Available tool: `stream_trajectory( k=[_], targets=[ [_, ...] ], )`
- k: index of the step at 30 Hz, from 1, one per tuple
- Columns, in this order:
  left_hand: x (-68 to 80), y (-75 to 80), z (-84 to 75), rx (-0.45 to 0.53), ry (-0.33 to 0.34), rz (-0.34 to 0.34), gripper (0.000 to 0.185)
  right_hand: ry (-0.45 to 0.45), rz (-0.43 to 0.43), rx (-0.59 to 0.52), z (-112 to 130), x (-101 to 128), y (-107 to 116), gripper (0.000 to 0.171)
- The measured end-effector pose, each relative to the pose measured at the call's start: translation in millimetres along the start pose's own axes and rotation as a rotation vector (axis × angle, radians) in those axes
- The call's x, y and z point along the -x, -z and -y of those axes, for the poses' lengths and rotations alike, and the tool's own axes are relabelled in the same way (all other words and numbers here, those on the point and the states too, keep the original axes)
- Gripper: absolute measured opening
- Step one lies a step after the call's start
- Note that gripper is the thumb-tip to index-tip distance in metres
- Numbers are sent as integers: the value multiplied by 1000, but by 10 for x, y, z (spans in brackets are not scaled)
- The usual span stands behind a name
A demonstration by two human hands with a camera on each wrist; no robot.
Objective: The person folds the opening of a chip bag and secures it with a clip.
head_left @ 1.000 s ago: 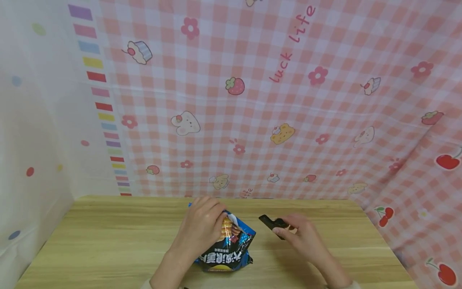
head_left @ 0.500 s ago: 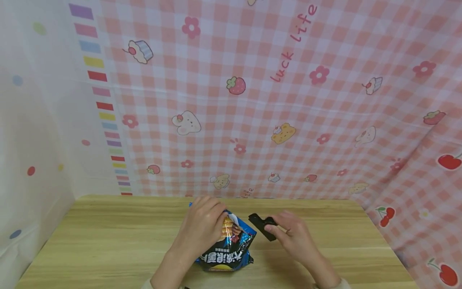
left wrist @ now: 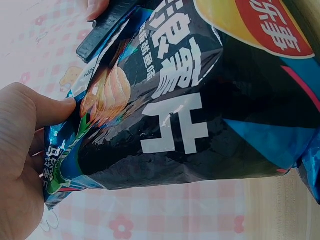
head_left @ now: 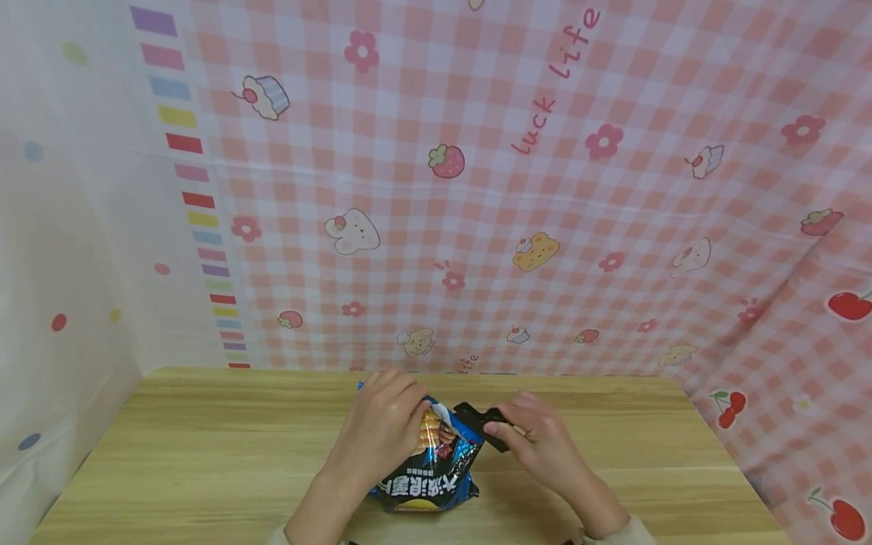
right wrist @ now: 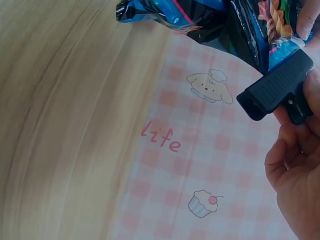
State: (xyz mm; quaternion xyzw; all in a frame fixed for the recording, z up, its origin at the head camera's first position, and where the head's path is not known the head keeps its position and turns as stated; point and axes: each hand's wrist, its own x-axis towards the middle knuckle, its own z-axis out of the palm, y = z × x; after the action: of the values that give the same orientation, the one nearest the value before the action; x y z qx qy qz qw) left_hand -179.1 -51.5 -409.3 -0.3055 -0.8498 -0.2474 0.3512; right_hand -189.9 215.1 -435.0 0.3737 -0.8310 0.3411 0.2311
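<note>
A black and blue chip bag (head_left: 425, 484) stands on the table, its top edge slanting down to the right. My left hand (head_left: 384, 416) grips the bag's top on the left side; in the left wrist view the thumb of that hand (left wrist: 20, 155) presses on the front near the edge. A black bag clip (head_left: 477, 422) is pinched by its handles between the thumb and fingers of my right hand (head_left: 545, 443). The right wrist view shows the jaws of the clip (right wrist: 275, 85) right at the bag's top corner, overlapping the blue edge.
The wooden tabletop (head_left: 204, 454) spreads to both sides of the hands. A pink checked cloth (head_left: 409, 182) hangs behind it, a cherry-print cloth (head_left: 811, 401) at the right, and a white dotted sheet (head_left: 75, 250) at the left.
My right hand has moved left with the bag clip, from apart from the chip bag to its top right edge. The left hand and the bag have stayed in place.
</note>
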Motion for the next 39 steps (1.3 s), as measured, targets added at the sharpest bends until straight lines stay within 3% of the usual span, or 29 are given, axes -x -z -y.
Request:
stream_trajectory(
  k=[8, 13, 20, 26, 31, 39],
  targets=[
    [2, -6, 6, -5, -4, -7, 15, 98, -34, -5, 37, -82, -32, 12],
    [3, -7, 6, -11, -6, -9, 14, 78, -15, -4, 52, -107, -45, 25],
    [5, -1, 6, -9, -3, -6, 14, 99, -6, 15, 59, -142, -80, 17],
    [1, 1, 11, -4, -2, -2, 15, 112, -23, 22, 85, -195, -118, 29],
    [6, 8, 16, 2, -1, -4, 18, 159, -48, 13, 114, -251, -171, 19],
    [5, 0, 25, 17, -15, -14, 26, 170, -55, -6, 145, -300, -229, 17]
  ],
)
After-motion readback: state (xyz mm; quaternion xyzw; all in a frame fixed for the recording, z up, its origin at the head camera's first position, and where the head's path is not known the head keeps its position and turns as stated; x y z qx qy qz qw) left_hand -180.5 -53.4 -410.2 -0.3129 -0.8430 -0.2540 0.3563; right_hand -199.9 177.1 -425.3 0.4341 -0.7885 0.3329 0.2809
